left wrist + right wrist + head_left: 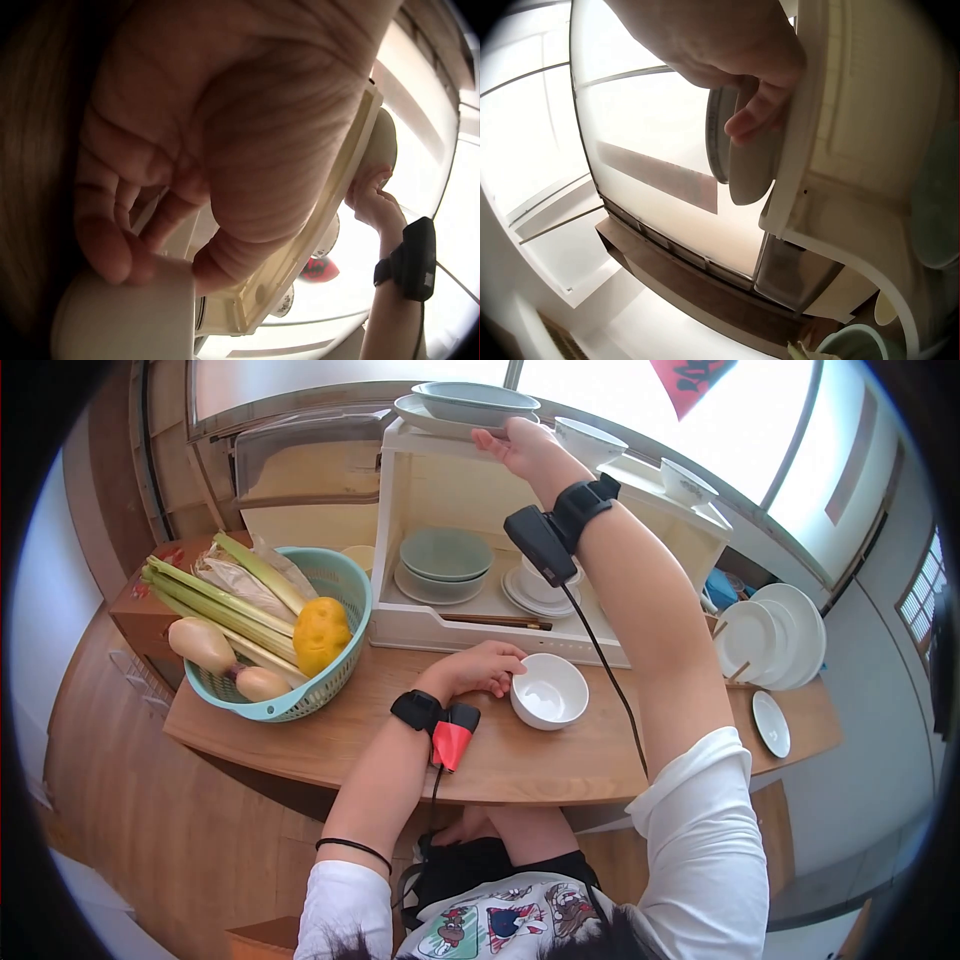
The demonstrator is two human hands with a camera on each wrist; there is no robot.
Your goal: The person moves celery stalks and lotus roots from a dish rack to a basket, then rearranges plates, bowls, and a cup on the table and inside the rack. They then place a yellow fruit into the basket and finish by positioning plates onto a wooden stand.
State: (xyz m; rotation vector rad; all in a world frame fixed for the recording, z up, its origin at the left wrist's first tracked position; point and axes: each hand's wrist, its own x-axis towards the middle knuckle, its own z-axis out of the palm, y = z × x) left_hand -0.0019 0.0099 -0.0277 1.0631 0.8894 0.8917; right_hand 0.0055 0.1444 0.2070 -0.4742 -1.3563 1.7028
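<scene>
My left hand (480,668) pinches the near-left rim of a small white bowl (560,705) standing upright on the wooden table. In the left wrist view, the thumb and fingers (105,247) close on the rim of this bowl (127,322). Raised to the top of a white dish rack, my right hand (530,455) grips the front edge of an oval plate (425,418), with a bluish dish (475,400) stacked on it. Seen from the right wrist, curled fingers (754,116) lie against the plate's (750,176) underside; the thumb is hidden.
The white dish rack (430,630) holds green bowls (445,555), small white dishes and chopsticks (495,622). Two patterned bowls (590,442) stand on top. A vegetable basket (360,630) is left; upright white plates (795,630) and a small dish (770,722) are right.
</scene>
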